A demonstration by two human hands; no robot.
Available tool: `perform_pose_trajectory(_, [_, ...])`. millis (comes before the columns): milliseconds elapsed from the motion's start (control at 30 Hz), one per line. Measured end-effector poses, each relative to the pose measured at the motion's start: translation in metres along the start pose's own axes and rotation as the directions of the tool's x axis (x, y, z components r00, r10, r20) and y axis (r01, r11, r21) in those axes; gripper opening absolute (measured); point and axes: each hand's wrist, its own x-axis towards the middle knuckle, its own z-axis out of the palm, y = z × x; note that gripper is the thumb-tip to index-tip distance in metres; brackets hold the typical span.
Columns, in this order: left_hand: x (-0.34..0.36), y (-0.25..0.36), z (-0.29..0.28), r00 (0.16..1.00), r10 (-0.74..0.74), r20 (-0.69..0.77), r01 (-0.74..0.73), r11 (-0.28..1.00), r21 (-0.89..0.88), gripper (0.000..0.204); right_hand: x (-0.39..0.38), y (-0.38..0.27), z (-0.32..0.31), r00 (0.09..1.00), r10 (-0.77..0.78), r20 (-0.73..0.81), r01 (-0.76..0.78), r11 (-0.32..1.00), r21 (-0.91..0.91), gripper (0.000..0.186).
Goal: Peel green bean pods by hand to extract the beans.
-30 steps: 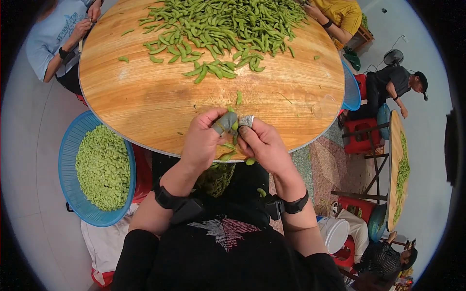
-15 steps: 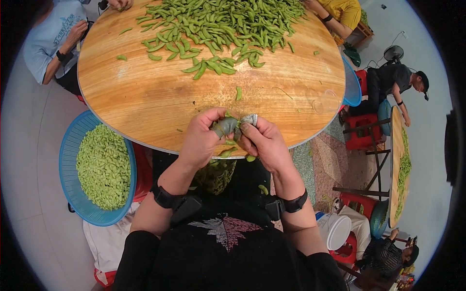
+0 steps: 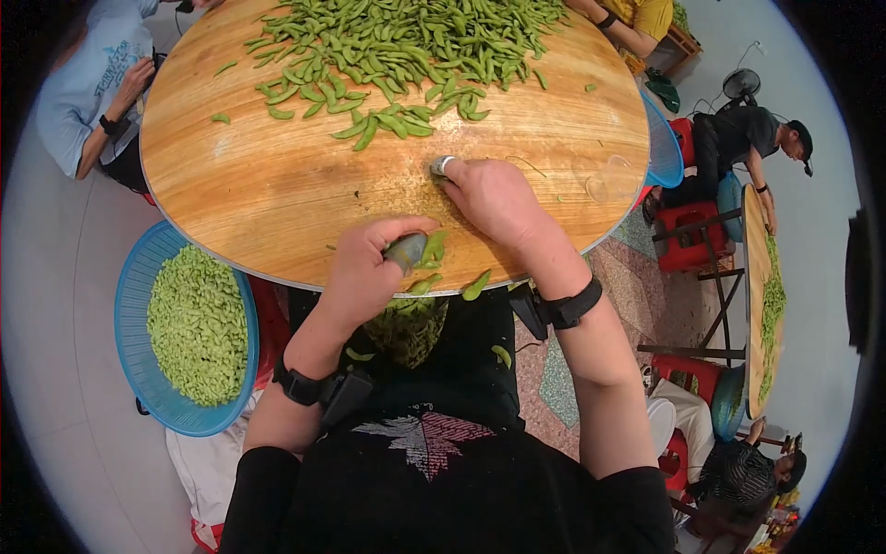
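Note:
My right hand reaches out over the wooden table, fingers closed in a pinch on the tabletop; a silvery cover wraps a fingertip, and what they hold is hidden. Close to the table's near edge, my left hand is curled, its thumb wrapped in a grey-green cover. Green soybean pods touch that thumb's tip; their grip is partly hidden. Another pod lies at the table edge. Farther back spreads a large heap of soybean pods.
A blue basket of shelled beans stands at my left. Below the table edge, pods or husks sit between my legs. A clear plastic lid or dish lies at the table's right. Other people sit around this table and another table.
My hands have parted from working together. The right one has moved forward to where a single pod lay; the left has shifted slightly left and stays near the edge.

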Motion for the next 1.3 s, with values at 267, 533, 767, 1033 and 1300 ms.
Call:
perform_pose_trajectory(267, [0.003, -0.006, 0.004, 0.973, 0.103, -0.208, -0.148, 0.966, -0.214, 0.032, -0.025, -0.027, -0.011, 0.935, 0.216, 0.281, -0.302, 0.072, 0.951, 0.008])
perform_pose_trajectory(533, [0.009, -0.011, 0.005, 0.999, -0.049, -0.006, 0.028, 0.666, -0.746, 0.018, -0.046, -0.058, -0.004, 0.947, 0.254, 0.198, -0.127, -0.269, 0.955, 0.014])
perform_pose_trajectory(767, [0.007, -0.014, 0.013, 0.989, -0.073, -0.129, -0.053, 0.641, -0.766, 0.015, -0.057, -0.073, -0.003, 0.917, 0.321, 0.235, -0.205, -0.123, 0.971, 0.015])
perform_pose_trajectory(1033, [0.004, -0.008, 0.011, 0.984, -0.152, -0.089, 0.006, 0.534, -0.846, 0.016, -0.063, -0.068, -0.005, 0.95, 0.186, 0.249, -0.251, -0.015, 0.968, 0.018])
perform_pose_trajectory(1300, [0.002, -0.014, 0.019, 0.959, 0.106, -0.263, -0.237, 0.806, -0.543, 0.009, -0.063, -0.066, 0.005, 0.947, 0.187, 0.261, -0.256, -0.049, 0.965, 0.018])
